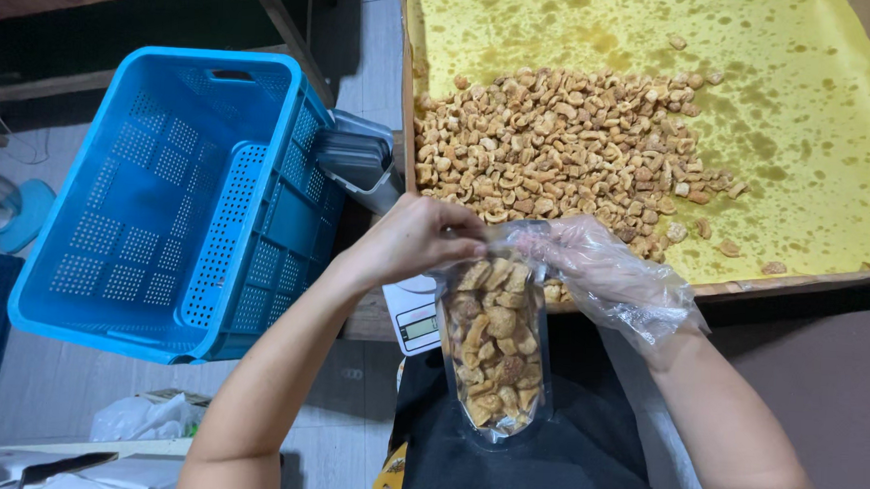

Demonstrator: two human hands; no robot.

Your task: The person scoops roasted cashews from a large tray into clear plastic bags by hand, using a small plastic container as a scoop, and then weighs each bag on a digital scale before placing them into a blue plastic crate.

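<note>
In the head view, we hold a clear plastic stand-up pouch filled with golden-brown fried snack pieces (492,350) upright between our two hands, just above our dark apron (543,464). Our bare left hand (418,240) pinches the pouch's top edge on its near-left corner, fingers closed on the film. Our right hand (600,266), wrapped in a loose transparent plastic glove, grips the same top edge from the other side, so both hands are clenched on the mouth of the pouch.

Beyond our hands lies a wooden tray lined with oil-stained yellow paper (801,143), with a heap of the same fried pieces (557,142) spread just past our fingers. To the left of our left hand stands an open-sided blue plastic crate (163,194). A small white digital scale (414,317) sits directly under our left wrist, partly hidden by the pouch.

We judge the pouch light but bulky; its film is thin, soft and likely greasy, so slippery. The contents are brittle and would crush if squeezed at the belly. The flat top strip above the fill is the best place to hold.
</note>
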